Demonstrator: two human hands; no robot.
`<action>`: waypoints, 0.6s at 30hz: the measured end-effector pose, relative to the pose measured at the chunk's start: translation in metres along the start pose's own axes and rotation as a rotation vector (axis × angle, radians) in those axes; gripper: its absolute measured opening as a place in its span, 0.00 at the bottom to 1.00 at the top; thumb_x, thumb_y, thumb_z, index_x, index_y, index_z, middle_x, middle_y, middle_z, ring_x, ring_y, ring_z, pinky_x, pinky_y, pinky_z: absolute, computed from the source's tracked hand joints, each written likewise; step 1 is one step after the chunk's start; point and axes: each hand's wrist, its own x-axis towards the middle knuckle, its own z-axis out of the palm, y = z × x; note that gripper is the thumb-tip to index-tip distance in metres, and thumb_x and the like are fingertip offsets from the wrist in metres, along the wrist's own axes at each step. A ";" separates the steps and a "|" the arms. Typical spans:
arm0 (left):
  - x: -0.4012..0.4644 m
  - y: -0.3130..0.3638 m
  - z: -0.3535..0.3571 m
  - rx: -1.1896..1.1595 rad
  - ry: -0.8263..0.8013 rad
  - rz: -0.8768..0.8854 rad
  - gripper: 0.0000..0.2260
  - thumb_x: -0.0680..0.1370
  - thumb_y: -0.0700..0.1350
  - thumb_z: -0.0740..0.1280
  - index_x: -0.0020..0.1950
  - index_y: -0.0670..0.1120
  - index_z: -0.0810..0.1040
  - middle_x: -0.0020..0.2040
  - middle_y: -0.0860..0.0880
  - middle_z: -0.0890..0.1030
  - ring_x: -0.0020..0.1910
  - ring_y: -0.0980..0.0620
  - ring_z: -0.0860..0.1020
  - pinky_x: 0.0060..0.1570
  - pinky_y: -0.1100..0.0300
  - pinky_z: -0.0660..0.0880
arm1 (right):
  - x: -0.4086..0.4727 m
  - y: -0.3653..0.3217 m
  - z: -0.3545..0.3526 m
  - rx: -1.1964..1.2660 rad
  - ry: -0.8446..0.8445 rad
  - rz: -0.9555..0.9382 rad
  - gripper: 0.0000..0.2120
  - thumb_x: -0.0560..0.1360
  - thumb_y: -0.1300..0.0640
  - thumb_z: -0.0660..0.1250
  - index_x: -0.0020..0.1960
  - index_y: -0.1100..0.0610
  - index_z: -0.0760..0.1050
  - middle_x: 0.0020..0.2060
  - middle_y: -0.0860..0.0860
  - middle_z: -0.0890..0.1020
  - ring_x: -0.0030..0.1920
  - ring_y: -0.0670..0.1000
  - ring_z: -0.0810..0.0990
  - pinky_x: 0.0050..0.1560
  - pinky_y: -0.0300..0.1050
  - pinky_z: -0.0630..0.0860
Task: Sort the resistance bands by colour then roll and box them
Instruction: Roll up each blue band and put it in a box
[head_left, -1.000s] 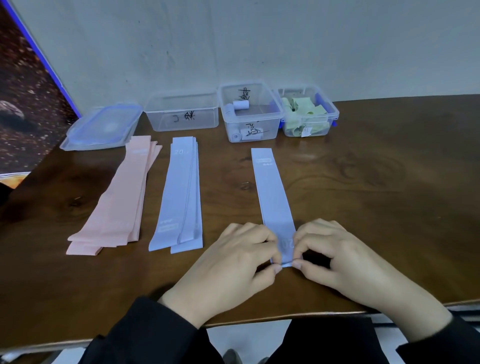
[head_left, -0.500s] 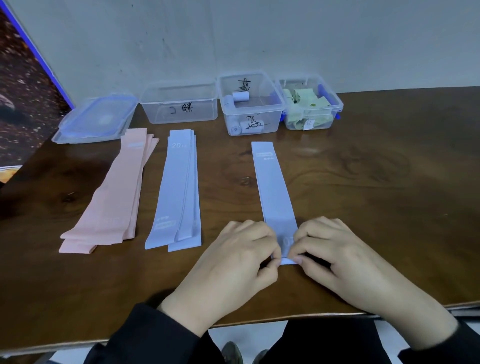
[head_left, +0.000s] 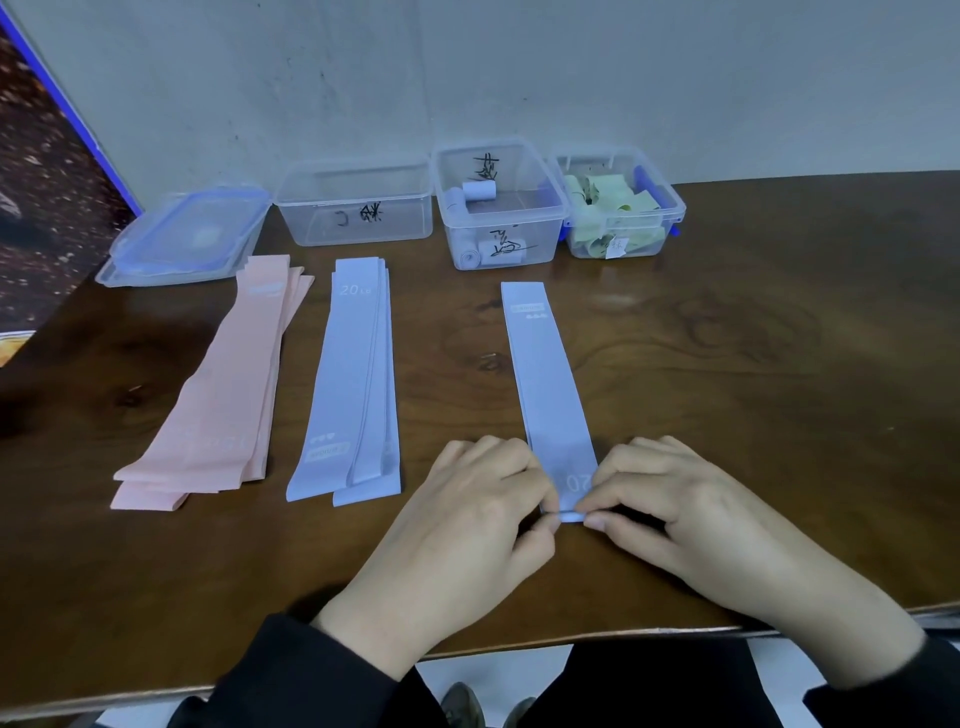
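Head camera is showing my left hand (head_left: 467, 519) and right hand (head_left: 670, 499) pinching the blue band's (head_left: 548, 384) near end on the bench (head_left: 727, 364); I'm judging that tight, even first turns are keeping rolls straight.

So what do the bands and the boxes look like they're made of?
Blue band: thin matte rubber or latex, probably; it lies limp and flat and bends at the pinched end. Boxes: clear glossy hard plastic; contents show through the walls.

One head-worn view looks forward and down from above the near edge of the bench (head_left: 727, 415); it sits close over both hands. It faces the rear wall (head_left: 519, 78).
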 end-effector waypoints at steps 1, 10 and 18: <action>0.001 0.000 0.000 -0.008 -0.005 -0.013 0.05 0.80 0.51 0.65 0.48 0.54 0.80 0.47 0.60 0.73 0.50 0.61 0.68 0.53 0.65 0.65 | 0.002 0.000 -0.001 0.011 -0.005 0.008 0.08 0.81 0.47 0.65 0.50 0.46 0.82 0.44 0.38 0.78 0.46 0.43 0.77 0.50 0.47 0.73; 0.005 0.002 0.002 -0.036 0.008 -0.044 0.07 0.79 0.53 0.60 0.44 0.54 0.75 0.43 0.60 0.72 0.49 0.58 0.70 0.53 0.57 0.70 | 0.001 -0.001 0.003 0.023 0.036 0.005 0.05 0.81 0.50 0.67 0.49 0.47 0.80 0.45 0.38 0.76 0.44 0.44 0.74 0.48 0.48 0.72; 0.005 0.001 0.004 -0.033 0.083 -0.076 0.04 0.79 0.51 0.64 0.46 0.54 0.76 0.45 0.59 0.73 0.47 0.57 0.71 0.49 0.58 0.71 | 0.001 0.000 0.003 -0.009 0.076 0.021 0.09 0.80 0.48 0.66 0.51 0.48 0.85 0.45 0.39 0.76 0.44 0.44 0.76 0.45 0.47 0.74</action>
